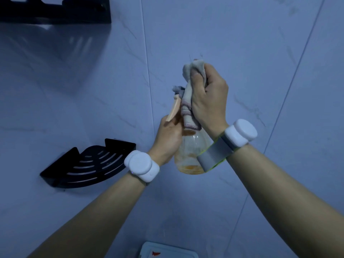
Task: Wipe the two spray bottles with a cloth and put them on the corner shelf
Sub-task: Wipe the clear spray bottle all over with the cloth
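Observation:
A clear spray bottle (189, 153) with a little orange liquid at its bottom hangs upright in mid-air before the tiled wall. My left hand (168, 136) grips its neck, beside the peach trigger (173, 108). My right hand (208, 97) is closed on a pale grey cloth (188, 101) bunched around the bottle's spray head, which the cloth hides. The black corner shelf (87, 164) with slotted floor is fixed to the wall at lower left, with nothing on it. A second spray bottle is not in view.
Another black shelf (55, 10) hangs at the upper left. A light blue lid or box (167, 251) with a red mark shows at the bottom edge. Both wrists carry white round bands. The walls are pale marbled tiles.

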Tool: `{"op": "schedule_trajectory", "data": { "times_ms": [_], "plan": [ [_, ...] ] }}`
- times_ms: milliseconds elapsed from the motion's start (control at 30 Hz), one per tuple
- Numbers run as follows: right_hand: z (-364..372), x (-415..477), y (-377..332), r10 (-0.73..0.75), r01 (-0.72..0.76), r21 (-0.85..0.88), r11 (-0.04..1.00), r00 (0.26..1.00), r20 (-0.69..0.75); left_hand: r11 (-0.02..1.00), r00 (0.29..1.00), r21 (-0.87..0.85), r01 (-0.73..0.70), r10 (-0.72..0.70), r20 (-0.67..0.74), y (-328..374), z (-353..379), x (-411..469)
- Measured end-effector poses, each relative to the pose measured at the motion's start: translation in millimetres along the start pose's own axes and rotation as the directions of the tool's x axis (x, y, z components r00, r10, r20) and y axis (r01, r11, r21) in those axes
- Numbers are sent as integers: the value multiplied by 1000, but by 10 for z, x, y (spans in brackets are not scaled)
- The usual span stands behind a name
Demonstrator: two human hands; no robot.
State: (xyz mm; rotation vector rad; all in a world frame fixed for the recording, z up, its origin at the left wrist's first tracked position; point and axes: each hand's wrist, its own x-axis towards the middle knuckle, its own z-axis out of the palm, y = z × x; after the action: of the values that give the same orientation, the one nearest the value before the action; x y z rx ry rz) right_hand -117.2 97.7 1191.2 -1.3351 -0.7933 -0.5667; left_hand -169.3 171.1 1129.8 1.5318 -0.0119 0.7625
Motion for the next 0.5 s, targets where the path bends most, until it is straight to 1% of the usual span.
{"op": "schedule_trajectory", "data": {
  "times_ms": [33, 67, 133, 167, 200, 233, 300, 367, 400, 433, 500],
  "plan": [
    [-9, -52, 26, -33, 33, -52, 998, 999, 5, 1000, 1000, -20, 2, -2, 6, 6, -10, -5],
    [-5, -110, 47, -74, 75, -79, 994, 997, 19, 1000, 1000, 17, -2, 2, 9, -15, -26, -6],
    [34, -222, 34, -159, 164, -60, 985, 984, 78, 989, 1000, 148, -22, 22, 5, -66, -49, -18],
    [57, -215, 11, -220, 226, -68, 972, 972, 83, 978, 1000, 206, -30, 27, 15, -77, -49, -20],
    [73, -174, -2, -253, 259, -78, 963, 964, 77, 974, 999, 225, -29, 21, 37, -83, -46, -13],
    [68, -108, -12, -249, 253, -74, 965, 967, 55, 978, 998, 210, -18, 4, 68, -69, -48, -16],
    [-11, 16, 68, -166, 166, -55, 985, 986, 10, 992, 991, 125, -21, 4, 135, -29, -70, -30],
    [-90, -15, 191, -93, 91, -96, 991, 996, -11, 999, 991, 31, -18, 13, 135, -33, -150, -33],
    [-102, -92, 232, -72, 71, -113, 991, 997, -1, 999, 993, 30, -14, 11, 115, -59, -175, -21],
    [-81, -181, 221, -72, 73, -113, 991, 997, 13, 997, 994, 76, -21, 13, 107, -76, -189, -6],
    [-5, -262, 142, -136, 139, -79, 987, 990, 37, 973, 991, 226, -47, 18, 133, -132, -167, -18]
  ]
}}
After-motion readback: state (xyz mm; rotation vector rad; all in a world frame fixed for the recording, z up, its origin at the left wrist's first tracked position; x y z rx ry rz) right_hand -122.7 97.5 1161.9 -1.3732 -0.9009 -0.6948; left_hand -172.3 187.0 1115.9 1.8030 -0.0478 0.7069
